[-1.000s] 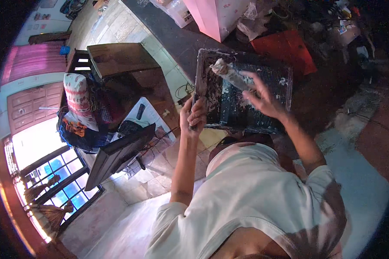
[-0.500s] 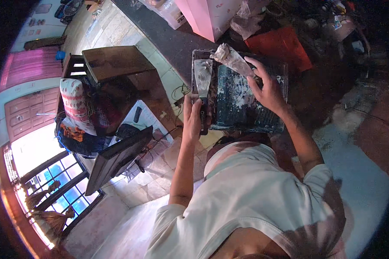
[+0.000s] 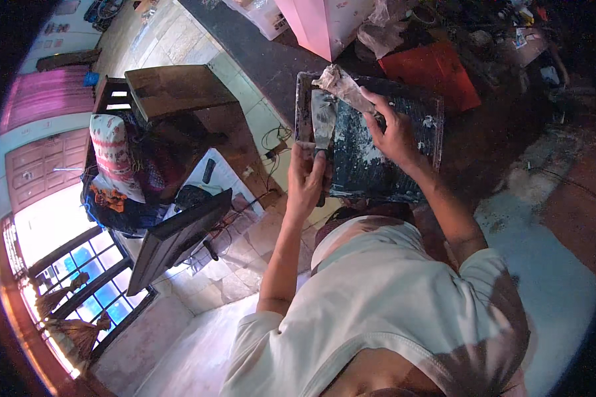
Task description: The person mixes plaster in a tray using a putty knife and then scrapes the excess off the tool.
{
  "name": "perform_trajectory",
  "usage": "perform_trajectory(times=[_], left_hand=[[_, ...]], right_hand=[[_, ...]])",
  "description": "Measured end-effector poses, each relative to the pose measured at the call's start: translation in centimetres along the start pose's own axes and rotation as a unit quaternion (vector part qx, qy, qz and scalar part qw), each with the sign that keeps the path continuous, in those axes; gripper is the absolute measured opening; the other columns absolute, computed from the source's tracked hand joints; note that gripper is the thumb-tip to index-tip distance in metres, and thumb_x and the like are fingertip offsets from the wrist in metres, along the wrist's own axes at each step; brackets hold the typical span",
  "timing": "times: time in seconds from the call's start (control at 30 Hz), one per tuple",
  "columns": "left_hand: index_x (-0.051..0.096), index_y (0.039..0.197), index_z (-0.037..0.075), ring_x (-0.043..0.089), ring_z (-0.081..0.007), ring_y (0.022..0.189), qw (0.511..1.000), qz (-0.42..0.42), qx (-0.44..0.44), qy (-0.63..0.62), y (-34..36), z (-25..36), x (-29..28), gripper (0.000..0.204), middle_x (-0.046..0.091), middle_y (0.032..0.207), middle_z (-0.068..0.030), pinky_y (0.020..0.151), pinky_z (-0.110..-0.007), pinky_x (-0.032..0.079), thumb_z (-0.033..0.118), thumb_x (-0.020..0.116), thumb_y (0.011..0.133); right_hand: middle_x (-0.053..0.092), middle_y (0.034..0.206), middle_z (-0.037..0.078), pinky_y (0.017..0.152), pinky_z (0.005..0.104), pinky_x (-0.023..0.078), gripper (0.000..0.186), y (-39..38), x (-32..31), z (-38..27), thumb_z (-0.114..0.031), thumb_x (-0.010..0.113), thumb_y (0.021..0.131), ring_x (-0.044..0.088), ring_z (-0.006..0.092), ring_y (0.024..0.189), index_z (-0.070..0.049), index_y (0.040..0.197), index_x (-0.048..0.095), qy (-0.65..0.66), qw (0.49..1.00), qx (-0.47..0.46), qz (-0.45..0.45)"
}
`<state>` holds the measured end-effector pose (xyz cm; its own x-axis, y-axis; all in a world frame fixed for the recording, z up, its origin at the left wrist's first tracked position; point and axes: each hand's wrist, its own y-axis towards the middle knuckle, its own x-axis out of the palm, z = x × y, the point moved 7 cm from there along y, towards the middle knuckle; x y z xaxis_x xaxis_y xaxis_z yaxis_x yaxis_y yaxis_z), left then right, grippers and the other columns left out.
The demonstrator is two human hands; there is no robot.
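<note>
My left hand (image 3: 304, 177) is closed round the dark handle of a putty knife (image 3: 324, 122), its flat smeared blade pointing away from me. In my right hand (image 3: 396, 135) is a second putty knife (image 3: 354, 94), held slanting to the upper left. A lump of pale putty (image 3: 332, 77) clings to its end, close above the first blade; whether the two blades touch I cannot make out. Beneath both hands lies a black rectangular tray (image 3: 367, 182), streaked with whitish residue.
Beyond the tray are a red panel (image 3: 430, 76) and a pink box-like object (image 3: 306, 30). To the left stand a wooden desk (image 3: 179, 86), a flat monitor (image 3: 175, 238) and a patterned cushion (image 3: 111, 149). Loose cables (image 3: 276, 140) hang between desk and tray. Clutter fills the far right.
My left hand has shifted slightly right with its putty knife. The right hand has moved a little left and down, bringing its putty-laden blade over the tip of the other.
</note>
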<state>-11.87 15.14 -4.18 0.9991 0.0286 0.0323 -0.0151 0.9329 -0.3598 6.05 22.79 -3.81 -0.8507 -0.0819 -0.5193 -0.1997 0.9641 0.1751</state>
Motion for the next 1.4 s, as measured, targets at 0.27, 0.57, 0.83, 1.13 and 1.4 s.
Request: perform_trajectory(times=[0.27, 0.57, 0.83, 1.13, 1.4], left_hand=[[0.039, 0.101, 0.005, 0.042, -0.0077, 0.041, 0.994, 0.015, 0.092, 0.064, 1.3, 1.0, 0.6, 0.013, 0.047, 0.058, -0.0015, 0.036, -0.023, 0.033, 0.010, 0.047, 0.093], [0.045, 0.099, 0.004, 0.047, -0.0074, 0.056, 0.999, 0.025, 0.030, 0.009, 1.6, 0.2, -0.4, 0.014, 0.053, 0.070, -0.0017, 0.049, -0.022, 0.037, 0.011, 0.054, 0.090], [0.041, 0.099, 0.004, 0.043, -0.0080, 0.039, 0.997, 0.029, 0.054, 0.036, 2.2, 0.4, 0.2, 0.015, 0.052, 0.061, -0.0029, 0.035, -0.023, 0.032, 0.010, 0.052, 0.091], [0.047, 0.098, 0.003, 0.051, -0.0069, 0.056, 0.998, 0.065, 0.022, -0.015, 2.0, 0.1, -1.7, 0.015, 0.056, 0.069, -0.0027, 0.043, -0.022, 0.038, 0.014, 0.056, 0.090], [0.045, 0.101, 0.004, 0.048, -0.0076, 0.052, 0.999, 0.034, 0.015, -0.039, 1.9, -1.6, -1.7, 0.015, 0.052, 0.068, -0.0015, 0.042, -0.021, 0.037, 0.016, 0.050, 0.093]], right_hand=[[0.060, 0.109, 0.019, 0.073, 0.0365, 0.050, 0.037, -0.8, 1.5, -1.8, -0.006, 0.056, 0.084, 0.060, 0.0337, 0.098, -0.005, 0.121, 0.049, 0.024, 0.999, -0.018, -0.011], [0.060, 0.109, 0.018, 0.076, 0.0340, 0.049, 0.038, 0.4, -0.8, -1.5, -0.006, 0.056, 0.085, 0.063, 0.0306, 0.095, -0.008, 0.122, 0.049, 0.080, 0.996, 0.031, 0.025], [0.062, 0.101, 0.020, 0.067, 0.0387, 0.051, 0.043, -1.5, 2.5, -2.5, -0.002, 0.058, 0.081, 0.062, 0.0355, 0.087, -0.008, 0.123, 0.048, 0.022, 0.999, -0.011, -0.027], [0.062, 0.103, 0.018, 0.072, 0.0367, 0.050, 0.038, -0.5, 1.3, -2.3, -0.010, 0.055, 0.085, 0.063, 0.0324, 0.089, -0.009, 0.122, 0.048, 0.065, 0.997, -0.047, 0.018], [0.063, 0.095, 0.010, 0.067, 0.0297, 0.048, 0.039, -1.1, 2.2, -3.0, -0.007, 0.053, 0.087, 0.063, 0.0191, 0.081, -0.007, 0.125, 0.043, 0.172, 0.984, -0.001, -0.046]])
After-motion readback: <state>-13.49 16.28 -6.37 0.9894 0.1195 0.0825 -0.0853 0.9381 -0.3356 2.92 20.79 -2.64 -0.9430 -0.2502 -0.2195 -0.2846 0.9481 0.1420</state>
